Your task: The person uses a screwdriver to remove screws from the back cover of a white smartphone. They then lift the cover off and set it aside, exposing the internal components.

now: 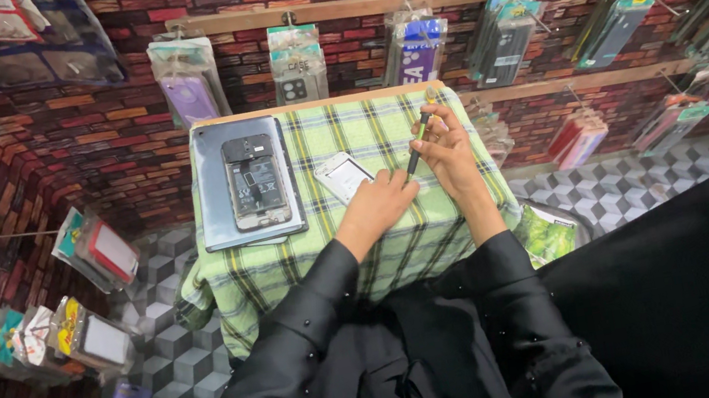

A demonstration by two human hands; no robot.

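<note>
Small worktop (438,233) covered with a green-yellow plaid cloth, seen from above. The person's right hand (448,148) has its grip closed around a thin dark screwdriver (418,141) with a green-tipped handle, held tilted, tip pointing down toward the cloth just beside the left hand. Left hand (378,204) lies on the cloth, fingers curled; its fingertips touch the lower edge of a white phone back cover (342,175), grip not wrapped around anything, more a press than a hold. The cover lies flat, tilted at an angle, near the middle of the worktop.

To the left of it, a grey mat (212,190) lies flat on the cloth, and on it an opened phone (255,180) lies with its inside facing up, battery showing. Phone and cover are apart, not touching.

Both arms wear black sleeves (301,335). Behind the worktop, a brick-pattern wall (72,142) with phone cases in clear packets (297,63) hanging on wooden rails. More packets hang on the left wall. Floor has a grey cube pattern (167,349).
</note>
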